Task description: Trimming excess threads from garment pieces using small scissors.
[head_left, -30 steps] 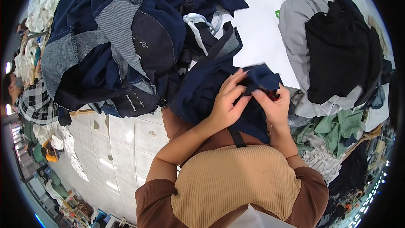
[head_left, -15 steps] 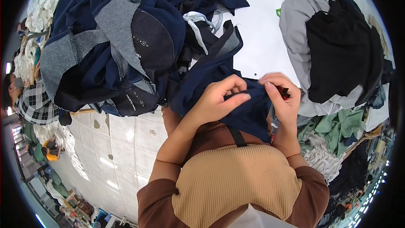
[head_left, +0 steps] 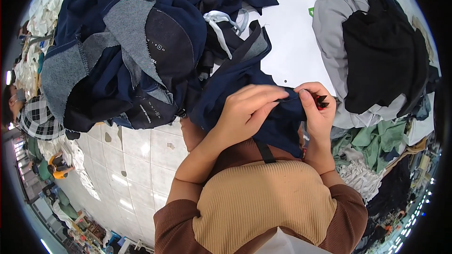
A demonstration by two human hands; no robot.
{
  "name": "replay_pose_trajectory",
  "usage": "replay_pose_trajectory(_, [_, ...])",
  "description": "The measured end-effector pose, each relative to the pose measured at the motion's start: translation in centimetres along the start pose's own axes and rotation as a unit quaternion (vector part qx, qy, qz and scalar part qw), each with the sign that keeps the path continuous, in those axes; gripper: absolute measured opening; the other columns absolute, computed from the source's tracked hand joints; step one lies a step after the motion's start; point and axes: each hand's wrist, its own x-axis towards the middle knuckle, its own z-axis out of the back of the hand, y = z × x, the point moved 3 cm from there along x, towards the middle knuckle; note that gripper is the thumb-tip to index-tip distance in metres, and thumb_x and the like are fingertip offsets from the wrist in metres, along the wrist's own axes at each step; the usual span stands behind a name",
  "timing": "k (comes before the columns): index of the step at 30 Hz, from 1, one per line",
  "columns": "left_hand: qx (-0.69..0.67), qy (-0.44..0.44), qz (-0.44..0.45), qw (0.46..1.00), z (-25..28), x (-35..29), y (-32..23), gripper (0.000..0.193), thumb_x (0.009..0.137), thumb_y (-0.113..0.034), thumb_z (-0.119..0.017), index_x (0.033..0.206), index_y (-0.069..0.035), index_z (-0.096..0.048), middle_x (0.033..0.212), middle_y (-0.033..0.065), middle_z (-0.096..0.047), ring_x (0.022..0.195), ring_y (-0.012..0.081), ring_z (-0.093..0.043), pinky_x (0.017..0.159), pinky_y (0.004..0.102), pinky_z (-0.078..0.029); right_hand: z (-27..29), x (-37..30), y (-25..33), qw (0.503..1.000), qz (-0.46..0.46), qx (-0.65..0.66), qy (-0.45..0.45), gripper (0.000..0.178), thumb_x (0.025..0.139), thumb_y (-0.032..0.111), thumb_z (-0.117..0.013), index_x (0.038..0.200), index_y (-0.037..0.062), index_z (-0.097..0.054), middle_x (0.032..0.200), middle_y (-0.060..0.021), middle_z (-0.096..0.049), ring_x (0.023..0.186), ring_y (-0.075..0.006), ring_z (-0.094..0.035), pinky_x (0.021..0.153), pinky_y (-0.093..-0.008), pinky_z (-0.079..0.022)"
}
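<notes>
Together, both hands [head_left: 282, 113] pinch soft navy fabric [head_left: 235, 84], folded thick.

Landmark: table [head_left: 296, 42]
Left of it: garment heap [head_left: 141, 51]
Right of it: second clothing pile [head_left: 376, 61]
At its near edge: held cloth [head_left: 254, 94], left hand [head_left: 245, 113], right hand [head_left: 318, 110] touching it

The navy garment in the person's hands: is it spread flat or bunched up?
Bunched. The navy garment hangs in folds, its edge pinched between the left hand and right hand, which also holds a small dark tool.
</notes>
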Motion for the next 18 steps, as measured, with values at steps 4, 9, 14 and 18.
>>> replay_pose_trajectory(4, [-0.28, 0.027, 0.215, 0.935, -1.5, -0.9, 1.2, 0.013, 0.087, -0.004, -0.06, 0.098, 0.002, -0.064, 0.089, 0.0025, -0.066, 0.082, 0.0064, -0.058, 0.07, 0.0232, -0.047, -0.4, 0.1, 0.5, 1.0, 0.02, 0.01, -0.001, 0.008, 0.089, 0.003, -0.059, 0.095, -0.002, -0.063, 0.089, -0.0019, -0.063, 0.075, -0.0039, -0.051, 0.068, -0.0162, -0.038])
replay_pose_trajectory(9, [-0.317, 0.024, 0.212, 0.924, -2.2, -1.0, 1.8, 0.016, 0.085, -0.007, -0.065, 0.097, 0.004, -0.064, 0.087, 0.0022, -0.066, 0.079, 0.0051, -0.057, 0.072, 0.0202, -0.046, -0.7, 0.1, 0.6, 0.999, 0.029, 0.02, 0.006, 0.009, 0.089, 0.003, -0.059, 0.095, -0.0022, -0.062, 0.089, -0.0021, -0.063, 0.076, -0.0048, -0.052, 0.069, -0.0175, -0.039])
replay_pose_trajectory(14, [-0.228, -0.065, 0.228, 0.944, -1.3, -0.9, 2.4, 0.019, 0.084, -0.008, -0.067, 0.098, 0.005, -0.067, 0.087, 0.0059, -0.07, 0.079, 0.0071, -0.06, 0.072, 0.0197, -0.047, 0.2, 1.3, 0.6, 0.995, 0.042, -0.028, -0.089, 0.038, 0.092, 0.008, -0.053, 0.127, 0.002, -0.043, 0.106, -0.0083, -0.055, 0.069, -0.0036, -0.043, 0.058, -0.0172, -0.034])
replay_pose_trajectory(18, [-0.19, -0.097, 0.215, 0.953, -0.7, -0.8, 2.7, 0.018, 0.084, -0.008, -0.067, 0.097, 0.005, -0.067, 0.085, 0.0056, -0.07, 0.078, 0.007, -0.061, 0.071, 0.0198, -0.047, 1.0, 0.3, 1.7, 0.991, 0.08, 0.008, -0.11, 0.04, 0.093, 0.005, -0.041, 0.131, 0.0031, -0.033, 0.12, -0.0172, -0.05, 0.072, -0.0101, -0.045, 0.069, -0.0224, -0.039])
